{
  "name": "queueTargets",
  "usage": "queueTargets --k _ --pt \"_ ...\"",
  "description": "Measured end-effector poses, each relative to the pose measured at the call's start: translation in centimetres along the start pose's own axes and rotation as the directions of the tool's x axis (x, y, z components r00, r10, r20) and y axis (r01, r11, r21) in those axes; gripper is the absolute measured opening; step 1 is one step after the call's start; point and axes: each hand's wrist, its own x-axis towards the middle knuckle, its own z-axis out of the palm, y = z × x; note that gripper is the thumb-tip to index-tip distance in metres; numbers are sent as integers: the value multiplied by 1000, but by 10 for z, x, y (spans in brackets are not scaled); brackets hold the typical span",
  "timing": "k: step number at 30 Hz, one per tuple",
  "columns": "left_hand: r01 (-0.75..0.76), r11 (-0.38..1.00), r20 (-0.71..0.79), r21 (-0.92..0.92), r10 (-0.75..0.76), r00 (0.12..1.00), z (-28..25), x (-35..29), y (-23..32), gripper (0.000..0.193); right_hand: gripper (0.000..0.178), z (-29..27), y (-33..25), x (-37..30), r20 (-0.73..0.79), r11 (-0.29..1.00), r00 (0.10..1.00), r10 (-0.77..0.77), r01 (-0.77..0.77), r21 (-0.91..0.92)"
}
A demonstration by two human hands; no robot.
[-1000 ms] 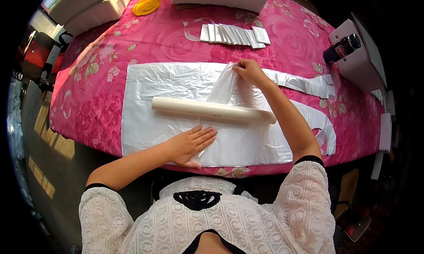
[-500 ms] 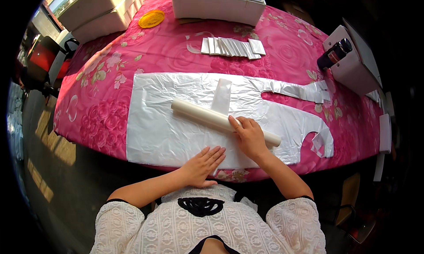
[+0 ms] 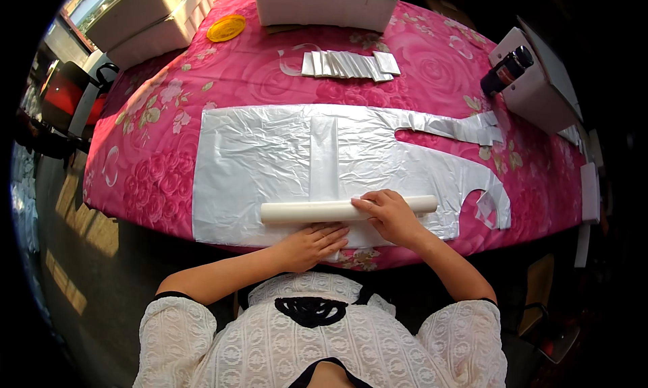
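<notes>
A silvery-white plastic apron (image 3: 246, 152) lies spread on the table, its bib and looped straps toward the right. Across its near part rests a long white roll (image 3: 304, 211), set nearly level from left to right. A narrow translucent strip (image 3: 324, 155) runs from beside the roll up to the apron's far part. My right hand (image 3: 391, 217) grips the roll right of its middle, fingers over the top. My left hand (image 3: 314, 245) lies flat at the apron's near edge, just below the roll, its fingers stretched out.
A pink rose-patterned cloth (image 3: 152, 138) covers the table. Beyond the apron lies a row of folded white packets (image 3: 347, 65). Foam boxes (image 3: 324, 9) and a yellow disc (image 3: 226, 28) are at the back. A dark bottle (image 3: 506, 71) leans by a white box (image 3: 540, 94) on the right.
The roll has turned from slanting to nearly level and come nearer to me, with my right hand on it. The translucent strip now stands straighter and shows longer. My left hand stays low on the apron.
</notes>
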Motion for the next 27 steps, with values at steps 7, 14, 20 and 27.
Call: queueTargets --k 7,14,20,27 --pt "5 1000 19 12 -5 1000 7 -3 5 56 49 8 14 50 -46 985 992 -114 107 -136" --pt "-11 996 13 89 10 1000 7 -5 6 57 49 5 64 118 -283 960 955 -89 6 -282" --pt "-20 999 -101 29 22 995 12 -5 6 56 51 -23 70 96 -231 989 962 144 -135 52" --pt "-35 988 -15 147 38 999 13 -5 8 54 52 -1 11 15 38 996 995 -88 87 27"
